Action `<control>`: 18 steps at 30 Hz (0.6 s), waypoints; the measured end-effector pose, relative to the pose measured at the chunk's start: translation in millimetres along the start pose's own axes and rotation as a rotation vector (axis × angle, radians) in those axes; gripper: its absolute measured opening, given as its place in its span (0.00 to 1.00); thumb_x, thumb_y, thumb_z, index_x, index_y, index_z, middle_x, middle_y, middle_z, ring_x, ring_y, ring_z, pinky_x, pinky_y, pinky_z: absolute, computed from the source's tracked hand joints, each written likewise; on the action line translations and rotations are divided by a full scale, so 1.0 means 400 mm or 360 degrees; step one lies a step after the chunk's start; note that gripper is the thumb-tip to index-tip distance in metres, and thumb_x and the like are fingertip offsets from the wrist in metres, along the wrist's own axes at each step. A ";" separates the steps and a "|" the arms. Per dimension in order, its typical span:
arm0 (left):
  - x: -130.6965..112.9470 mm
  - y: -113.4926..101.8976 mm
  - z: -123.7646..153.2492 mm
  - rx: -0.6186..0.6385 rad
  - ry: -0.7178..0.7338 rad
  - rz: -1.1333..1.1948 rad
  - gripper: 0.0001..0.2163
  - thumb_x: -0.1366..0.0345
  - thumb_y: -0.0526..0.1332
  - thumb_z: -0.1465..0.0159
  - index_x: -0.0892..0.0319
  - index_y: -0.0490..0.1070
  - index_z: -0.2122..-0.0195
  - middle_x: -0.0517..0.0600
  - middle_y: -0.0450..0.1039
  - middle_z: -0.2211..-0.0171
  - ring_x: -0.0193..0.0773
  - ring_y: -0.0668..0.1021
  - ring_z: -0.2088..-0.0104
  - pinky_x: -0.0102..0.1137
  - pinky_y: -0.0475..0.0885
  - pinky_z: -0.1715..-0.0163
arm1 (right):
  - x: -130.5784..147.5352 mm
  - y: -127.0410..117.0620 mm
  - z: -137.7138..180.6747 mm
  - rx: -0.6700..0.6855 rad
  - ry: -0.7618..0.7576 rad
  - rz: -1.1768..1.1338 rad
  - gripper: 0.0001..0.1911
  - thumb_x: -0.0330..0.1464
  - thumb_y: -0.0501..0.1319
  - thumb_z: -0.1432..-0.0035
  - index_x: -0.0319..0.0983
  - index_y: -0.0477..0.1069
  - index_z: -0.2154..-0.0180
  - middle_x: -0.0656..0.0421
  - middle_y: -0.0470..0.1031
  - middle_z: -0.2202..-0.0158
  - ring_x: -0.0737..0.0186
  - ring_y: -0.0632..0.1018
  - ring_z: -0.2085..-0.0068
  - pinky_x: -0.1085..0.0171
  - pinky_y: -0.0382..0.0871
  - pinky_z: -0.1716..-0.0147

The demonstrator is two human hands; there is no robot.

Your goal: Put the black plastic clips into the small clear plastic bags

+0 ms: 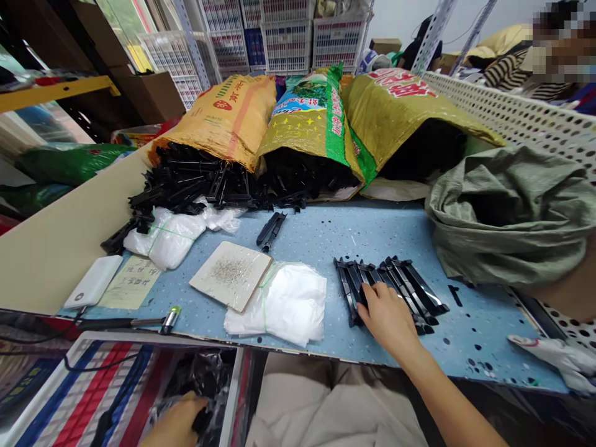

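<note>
Beyond two bundles of plastic bags [291,304] lie three sacks [310,124], and one row of black parts [421,285] sits on the blue table [372,230] under the right hand [386,313], the left hand [174,425] down in one crate [237,385], both grips unclear from here.

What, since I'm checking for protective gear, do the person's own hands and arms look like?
The right hand is bare, with no glove or ring visible. The right forearm shows no sleeve, watch or bracelet as far as the picture's edge. The left hand also appears ungloved, but blur hides finer details.
</note>
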State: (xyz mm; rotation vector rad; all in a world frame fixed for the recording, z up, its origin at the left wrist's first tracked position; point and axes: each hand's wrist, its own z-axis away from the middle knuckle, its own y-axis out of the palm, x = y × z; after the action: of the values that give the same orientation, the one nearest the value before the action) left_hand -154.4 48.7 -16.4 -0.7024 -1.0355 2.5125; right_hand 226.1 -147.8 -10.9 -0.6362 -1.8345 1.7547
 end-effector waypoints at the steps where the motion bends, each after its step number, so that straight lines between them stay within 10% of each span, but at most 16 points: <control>1: -0.021 0.009 -0.023 -0.0010 -0.0002 -0.0031 0.15 0.77 0.56 0.55 0.56 0.76 0.68 0.52 0.77 0.65 0.47 0.79 0.59 0.35 0.69 0.56 | 0.002 0.007 -0.002 0.0016 -0.0045 0.0060 0.16 0.33 0.55 0.40 0.34 0.68 0.51 0.43 0.70 0.58 0.44 0.72 0.59 0.54 0.63 0.63; 6: -0.312 0.020 -0.123 -0.0443 0.0624 0.0436 0.06 0.66 0.53 0.39 0.57 0.69 0.68 0.51 0.74 0.69 0.41 0.76 0.66 0.32 0.69 0.64 | 0.046 0.021 -0.011 0.0133 -0.0054 0.0027 0.11 0.31 0.55 0.39 0.35 0.67 0.55 0.46 0.73 0.61 0.50 0.74 0.60 0.59 0.64 0.65; 10: -0.521 0.027 -0.204 -0.0923 0.0679 0.0345 0.08 0.63 0.60 0.42 0.61 0.67 0.64 0.58 0.69 0.60 0.49 0.73 0.59 0.40 0.68 0.58 | 0.029 0.019 -0.019 0.0209 0.0089 -0.0358 0.11 0.32 0.54 0.39 0.36 0.68 0.56 0.47 0.73 0.57 0.51 0.75 0.58 0.59 0.65 0.63; 18: -0.465 -0.017 -0.287 -0.0575 0.0660 0.0777 0.07 0.65 0.57 0.40 0.59 0.70 0.74 0.50 0.73 0.73 0.38 0.75 0.70 0.30 0.68 0.67 | 0.013 -0.011 0.040 0.0406 0.0386 -0.2508 0.16 0.45 0.63 0.47 0.40 0.72 0.63 0.59 0.72 0.70 0.60 0.72 0.68 0.63 0.66 0.68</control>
State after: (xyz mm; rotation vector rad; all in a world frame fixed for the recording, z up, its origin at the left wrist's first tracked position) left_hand 63.3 29.7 -23.6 -1.6770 -1.2860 2.3916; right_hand 211.7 -156.9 -6.7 0.6028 -1.1675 0.6957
